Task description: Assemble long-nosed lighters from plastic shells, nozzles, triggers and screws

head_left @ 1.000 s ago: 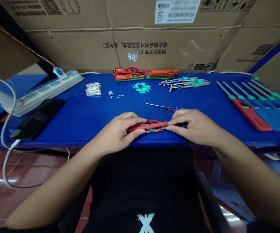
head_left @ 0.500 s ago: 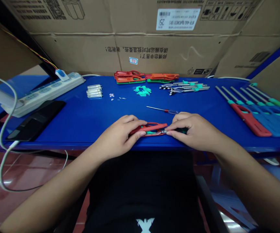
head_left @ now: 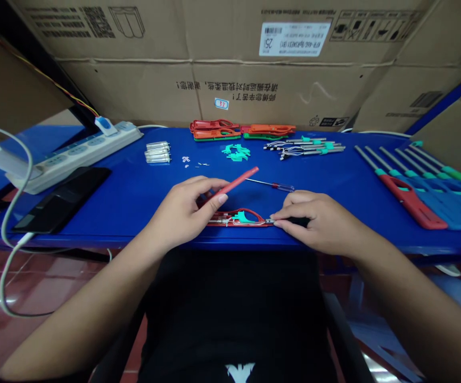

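Observation:
My left hand (head_left: pixel 186 215) pinches a red half-shell (head_left: pixel 240 180), which is tilted up over the table. Below it, at the table's front edge, lies an open red casing (head_left: pixel 260 224) with a green trigger piece (head_left: pixel 241 216), thin wires and a small metal part inside. My right hand (head_left: pixel 314 215) is closed on the metal tube end at the casing's right tip; a black part shows under its fingers. A screwdriver (head_left: pixel 282 186) with a clear handle rests just behind my right hand.
Red and orange shells (head_left: pixel 214 133), green pieces (head_left: pixel 236 152), metal tubes with wires (head_left: pixel 314 146) and clear cylinders (head_left: pixel 157 152) line the back. Assembled lighters (head_left: pixel 414 199) lie right. A black phone (head_left: pixel 63 199) and power strip (head_left: pixel 82 154) are left, before a cardboard box (head_left: pixel 142 90).
My left hand has lifted the red half-shell off the casing and tilted it up, uncovering the parts inside. My right hand has stayed at the casing's right tip.

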Demonstrator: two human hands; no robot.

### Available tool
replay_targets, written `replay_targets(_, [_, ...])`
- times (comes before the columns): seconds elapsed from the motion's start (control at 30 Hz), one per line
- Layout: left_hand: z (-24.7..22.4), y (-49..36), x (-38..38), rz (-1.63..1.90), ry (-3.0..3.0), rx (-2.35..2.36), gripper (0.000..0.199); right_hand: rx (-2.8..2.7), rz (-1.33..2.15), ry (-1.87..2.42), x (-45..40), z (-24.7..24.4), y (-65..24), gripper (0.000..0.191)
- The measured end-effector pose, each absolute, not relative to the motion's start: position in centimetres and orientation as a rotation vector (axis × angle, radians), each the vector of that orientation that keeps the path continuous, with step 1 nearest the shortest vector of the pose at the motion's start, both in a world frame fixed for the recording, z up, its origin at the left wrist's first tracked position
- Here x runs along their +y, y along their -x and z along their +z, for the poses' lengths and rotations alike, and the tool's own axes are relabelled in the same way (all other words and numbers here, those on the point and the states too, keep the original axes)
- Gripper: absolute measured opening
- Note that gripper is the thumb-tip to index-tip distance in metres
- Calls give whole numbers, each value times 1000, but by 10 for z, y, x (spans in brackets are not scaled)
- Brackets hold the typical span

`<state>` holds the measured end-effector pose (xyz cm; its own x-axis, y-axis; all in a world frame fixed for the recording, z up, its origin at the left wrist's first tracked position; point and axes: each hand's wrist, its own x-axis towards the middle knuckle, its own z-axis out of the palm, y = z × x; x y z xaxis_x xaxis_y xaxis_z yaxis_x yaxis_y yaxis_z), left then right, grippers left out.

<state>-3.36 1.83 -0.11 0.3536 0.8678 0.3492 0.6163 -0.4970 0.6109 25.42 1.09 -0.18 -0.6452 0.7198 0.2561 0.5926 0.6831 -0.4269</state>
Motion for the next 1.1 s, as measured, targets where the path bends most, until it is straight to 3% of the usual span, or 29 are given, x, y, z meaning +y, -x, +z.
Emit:
replay_targets(0.17, [3,49,34,1122,-1987,1374,45,-2481,444,1014,9,-3,-254,21])
replay_targets(0.37, [2,59,47,717,-2450,1630,37,-2479,438,992,8,-3,-253,22])
replay_targets(0.43, [4,52,35,842,-2528,1652,39,-2482,426,993,7,-4,-253,22])
replay_targets(0.5, [6,41,19,975,-2597,1537,37,-2485,414,986,7,-5,-252,22])
replay_targets(0.63, [3,25,-1,731,-2513,1067,37,-2504,388,936,8,-7,-250,23])
replay_targets(1.1, [-16,26,8,735,-2390,1078,32,-2563,327,914,11,-8,-249,28])
